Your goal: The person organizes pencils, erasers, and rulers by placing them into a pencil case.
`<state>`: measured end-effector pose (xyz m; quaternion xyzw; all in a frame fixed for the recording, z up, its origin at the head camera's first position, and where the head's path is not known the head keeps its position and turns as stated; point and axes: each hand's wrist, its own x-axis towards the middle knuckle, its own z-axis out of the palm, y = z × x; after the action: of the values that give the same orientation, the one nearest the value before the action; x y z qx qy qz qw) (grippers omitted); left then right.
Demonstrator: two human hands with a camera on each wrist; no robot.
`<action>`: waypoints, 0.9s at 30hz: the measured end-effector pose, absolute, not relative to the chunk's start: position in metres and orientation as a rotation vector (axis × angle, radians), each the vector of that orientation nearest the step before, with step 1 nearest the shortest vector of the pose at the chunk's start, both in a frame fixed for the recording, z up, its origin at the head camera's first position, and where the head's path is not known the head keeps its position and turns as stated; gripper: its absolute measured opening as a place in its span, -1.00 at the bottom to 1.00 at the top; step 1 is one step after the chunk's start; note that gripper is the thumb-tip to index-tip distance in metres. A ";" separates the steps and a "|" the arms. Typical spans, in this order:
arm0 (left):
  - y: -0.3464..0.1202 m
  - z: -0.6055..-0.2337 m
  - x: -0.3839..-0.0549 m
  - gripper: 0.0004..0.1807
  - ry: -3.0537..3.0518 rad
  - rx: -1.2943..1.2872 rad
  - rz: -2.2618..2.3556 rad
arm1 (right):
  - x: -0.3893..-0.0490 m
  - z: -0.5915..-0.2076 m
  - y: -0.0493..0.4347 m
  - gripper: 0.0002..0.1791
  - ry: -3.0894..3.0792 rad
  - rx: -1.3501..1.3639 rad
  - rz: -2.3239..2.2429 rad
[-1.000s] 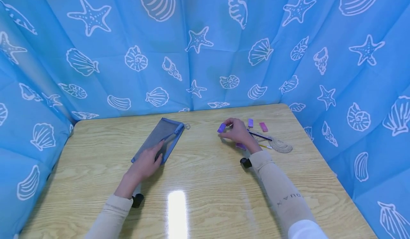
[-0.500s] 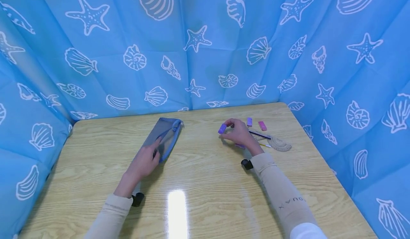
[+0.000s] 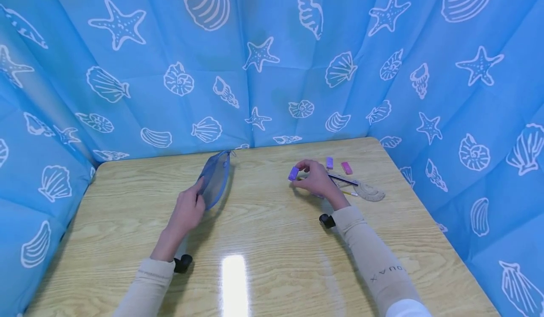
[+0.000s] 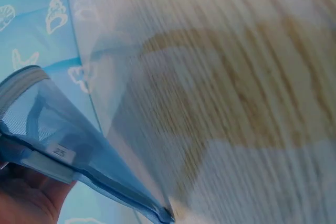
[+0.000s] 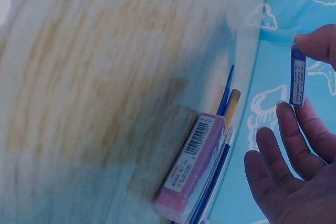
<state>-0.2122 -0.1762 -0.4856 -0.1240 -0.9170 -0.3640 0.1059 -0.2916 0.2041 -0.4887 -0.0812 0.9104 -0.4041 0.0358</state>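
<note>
My left hand [image 3: 187, 208] grips the near side of a blue mesh zip pouch [image 3: 217, 180], which is tilted up on edge. In the left wrist view, the see-through mesh of the pouch [image 4: 68, 135] bows outward, and a small white tag shows inside. On the right, my right hand [image 3: 316, 181] pinches a small purple eraser [image 3: 293, 173] by its ends. The right wrist view shows that eraser [image 5: 297, 77], its printed label facing the camera, between thumb and fingers. Below this hand lies another eraser [image 5: 189, 156] with a barcode, in pink-purple.
Beyond the right hand sit a purple eraser [image 3: 329, 163] and a pink eraser [image 3: 346, 167]. A clear protractor [image 3: 369, 192], a dark pencil [image 3: 345, 180] and a yellow pencil [image 3: 351, 193] lie close by. A blue shell-print curtain [image 3: 272, 95] encloses the wooden table [image 3: 272, 222].
The pouch, earlier lying flat under the left hand, has been raised and tilted up on edge, its zip pull shifting away. The right hand holds the purple eraser in nearly the same place.
</note>
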 end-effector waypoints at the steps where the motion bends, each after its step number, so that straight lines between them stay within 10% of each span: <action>1: -0.177 -0.486 -0.212 -0.40 -2.688 -0.355 -1.087 | -0.291 -0.488 0.204 -0.49 2.794 -0.249 -1.241; 27: -0.181 -0.471 -0.212 -0.47 -2.463 -0.144 -1.795 | -0.283 -0.485 0.198 -0.51 2.773 -0.384 -1.258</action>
<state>-0.2120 -0.1813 -0.4714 -0.0470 -0.8065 -0.5876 0.0452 -0.2834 0.1982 -0.4848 -0.1251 0.9028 -0.4098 0.0363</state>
